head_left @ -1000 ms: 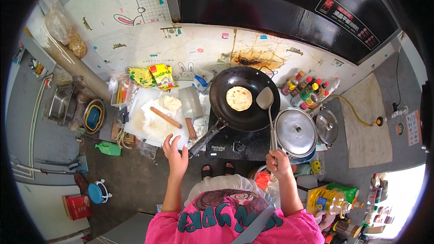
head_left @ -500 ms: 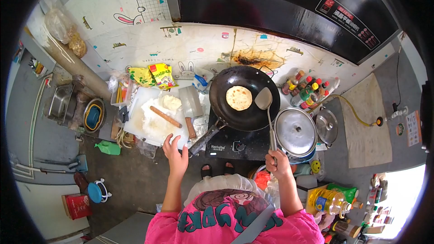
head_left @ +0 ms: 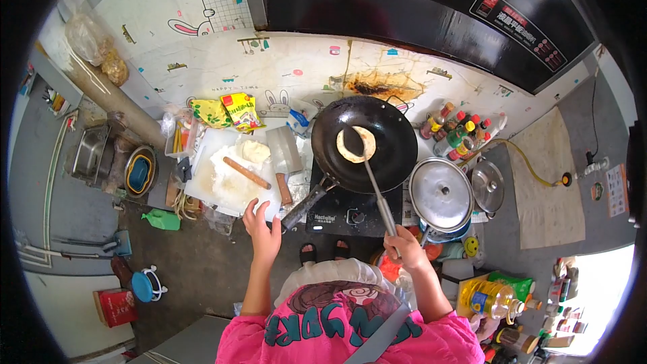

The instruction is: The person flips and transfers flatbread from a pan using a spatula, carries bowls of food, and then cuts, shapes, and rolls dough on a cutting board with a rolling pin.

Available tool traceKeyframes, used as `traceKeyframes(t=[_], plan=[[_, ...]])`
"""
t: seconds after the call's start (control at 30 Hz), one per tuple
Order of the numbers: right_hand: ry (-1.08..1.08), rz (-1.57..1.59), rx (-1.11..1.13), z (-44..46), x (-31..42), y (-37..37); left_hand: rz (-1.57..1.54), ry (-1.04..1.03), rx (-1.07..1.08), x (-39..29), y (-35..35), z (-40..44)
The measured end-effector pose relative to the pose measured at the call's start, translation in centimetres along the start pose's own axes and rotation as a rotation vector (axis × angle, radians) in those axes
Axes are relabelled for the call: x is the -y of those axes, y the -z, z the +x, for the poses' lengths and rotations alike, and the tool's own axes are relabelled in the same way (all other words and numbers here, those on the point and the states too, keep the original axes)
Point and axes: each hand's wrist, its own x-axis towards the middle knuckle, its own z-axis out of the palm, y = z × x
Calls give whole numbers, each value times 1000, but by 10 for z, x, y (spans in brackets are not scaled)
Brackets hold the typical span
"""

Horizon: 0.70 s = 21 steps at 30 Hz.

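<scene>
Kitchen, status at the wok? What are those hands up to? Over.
Right hand gripping spatula. Blade hiding part of flatbread in wok. Left hand open, by cutting board. Nothing seen blocking the spatula.

Spatula (head_left: 352, 140) hiding the middle of the flatbread (head_left: 368, 142), right hand (head_left: 405, 248) covering part of the spatula's handle (head_left: 385, 214), bottles (head_left: 461, 136) between two and three o'clock with labels too small to read, pink shirt (head_left: 320, 322) cut off at six o'clock.
</scene>
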Motion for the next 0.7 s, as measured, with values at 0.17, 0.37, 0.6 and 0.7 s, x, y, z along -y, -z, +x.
traceKeyframes(t=[0.17, 0.37, 0.6, 0.7], plan=[[-76, -155, -2, 6, -8, -5, 1, 2, -8, 0, 1, 0], [-33, -288, -160, -2, -19, 8, -7, -11, 4, 3, -3, 2], [-72, -227, -290, -30, -15, 39, -8, -18, 2, -3, -1, 8], [-49, 146, -263, -28, -5, 36, -10, 2, 0, -1, 0, 8]])
